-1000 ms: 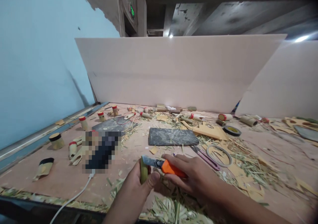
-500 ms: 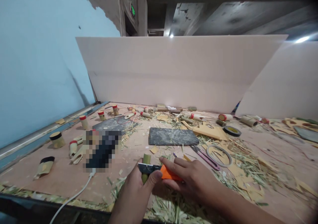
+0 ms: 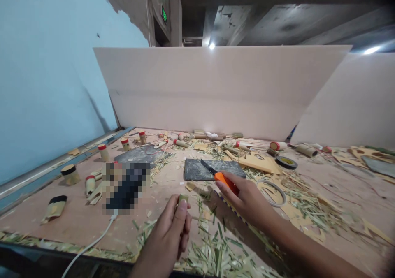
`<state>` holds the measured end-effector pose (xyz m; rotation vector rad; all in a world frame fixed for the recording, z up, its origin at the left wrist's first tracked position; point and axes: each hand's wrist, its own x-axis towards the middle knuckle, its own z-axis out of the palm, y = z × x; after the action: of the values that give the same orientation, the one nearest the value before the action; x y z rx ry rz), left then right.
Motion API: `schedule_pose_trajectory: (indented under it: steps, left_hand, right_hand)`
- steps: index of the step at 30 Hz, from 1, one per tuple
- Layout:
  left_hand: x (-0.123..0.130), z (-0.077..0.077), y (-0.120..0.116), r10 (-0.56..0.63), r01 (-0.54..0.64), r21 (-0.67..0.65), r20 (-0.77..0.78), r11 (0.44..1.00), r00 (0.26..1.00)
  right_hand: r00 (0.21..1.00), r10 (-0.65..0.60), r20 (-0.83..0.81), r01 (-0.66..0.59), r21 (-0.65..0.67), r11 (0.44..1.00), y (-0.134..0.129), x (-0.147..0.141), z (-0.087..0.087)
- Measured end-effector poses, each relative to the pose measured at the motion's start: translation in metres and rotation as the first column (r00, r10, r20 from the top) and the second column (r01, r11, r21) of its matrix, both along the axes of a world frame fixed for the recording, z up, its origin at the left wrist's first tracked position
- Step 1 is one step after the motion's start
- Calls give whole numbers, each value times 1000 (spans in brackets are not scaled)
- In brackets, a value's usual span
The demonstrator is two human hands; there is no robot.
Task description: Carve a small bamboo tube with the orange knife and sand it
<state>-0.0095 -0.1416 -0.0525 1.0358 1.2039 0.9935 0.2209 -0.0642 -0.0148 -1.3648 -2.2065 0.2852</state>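
Observation:
A short green bamboo piece point(image 3: 183, 197) is in my left hand point(image 3: 173, 228), low at the front of the table; its thumb presses on the piece and the fingers wrap around it. My right hand point(image 3: 243, 193) grips the orange handle of a utility knife point(image 3: 226, 182). The knife's dark blade points up and left over a grey rectangular slab point(image 3: 191, 171). Between the two hands is a gap, and the blade is apart from the bamboo. Pale green shavings point(image 3: 216, 245) are scattered beneath and to the right of my left hand.
Bamboo tubes with red or black bands, such as one black-rimmed tube point(image 3: 70, 174), stand at left beside a pixelated dark patch with a white cable point(image 3: 98, 237). Tape rolls, including a black one point(image 3: 286, 163), and yellow scraps point(image 3: 259, 163) lie right. A pale panel point(image 3: 216, 89) closes the back.
My right hand has moved the knife off the bamboo, up and to the right, over the slab. My left hand keeps the bamboo, its fingers now curled closer around it.

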Motion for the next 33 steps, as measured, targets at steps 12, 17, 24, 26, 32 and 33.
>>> schedule_pose_trajectory:
  steps: [12,17,24,26,32,33]
  left_hand:
    - [-5,15,1,-22,54,-86,333,995,943]
    - [-4,15,-1,-10,34,-79,285,996,959]
    - [-5,11,2,-92,108,-55,236,993,967]
    - [-4,8,2,-116,121,-30,141,992,983]
    - [-4,5,2,-53,60,64,-101,996,994]
    - [-4,6,2,-16,31,105,-140,994,990]
  right_hand:
    - [999,26,-26,-28,-74,997,-5,-6,-1]
    - [992,127,-8,-127,-36,991,-11,-7,-1]
    - [915,386,115,-383,-53,922,-20,-9,-7]
    - [884,436,170,-434,-55,899,-23,-11,-7]
    - [837,490,242,-506,4,862,-23,-13,-13]
    - [842,473,259,-495,23,869,-23,-13,-15]
